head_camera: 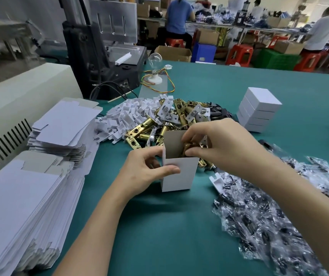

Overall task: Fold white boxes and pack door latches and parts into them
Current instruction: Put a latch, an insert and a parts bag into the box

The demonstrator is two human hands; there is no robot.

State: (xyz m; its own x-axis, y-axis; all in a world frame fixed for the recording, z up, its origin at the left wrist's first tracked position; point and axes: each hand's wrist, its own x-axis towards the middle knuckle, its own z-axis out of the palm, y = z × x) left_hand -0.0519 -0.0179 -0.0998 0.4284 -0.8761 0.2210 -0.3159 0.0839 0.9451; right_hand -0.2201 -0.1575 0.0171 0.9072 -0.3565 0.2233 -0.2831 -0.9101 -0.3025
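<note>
**Your left hand [145, 172] grips the white box [179, 174]; your right hand [219, 144] pinches a brass latch [189, 148] at its mouth**

Your left thumb lies across the front panel of the box and your fingers curl round its left side. They hold it upright on the green table [169, 226]. The top of the box is open, and a rear flap stands up showing its grey-brown inside. Your right fingers and thumb are curled on the brass latch, which sits partly inside the open top. How deep it reaches is hidden.

Just behind the box lies a heap of brass latches [159, 124]. A pile of small white inserts [127, 114] touches the heap on its left. On your left sit two stacks of flat box blanks, a near stack [20, 206] and a far stack [66, 126]. Beyond the heap to the right, a stack of closed white boxes [259, 110] stands well apart from the box you hold. Clear bags of small dark parts [259, 216] spread over the table beneath and to the right of your right forearm. One loose white insert [216, 181] lies at their near edge, just right of the box.
</note>
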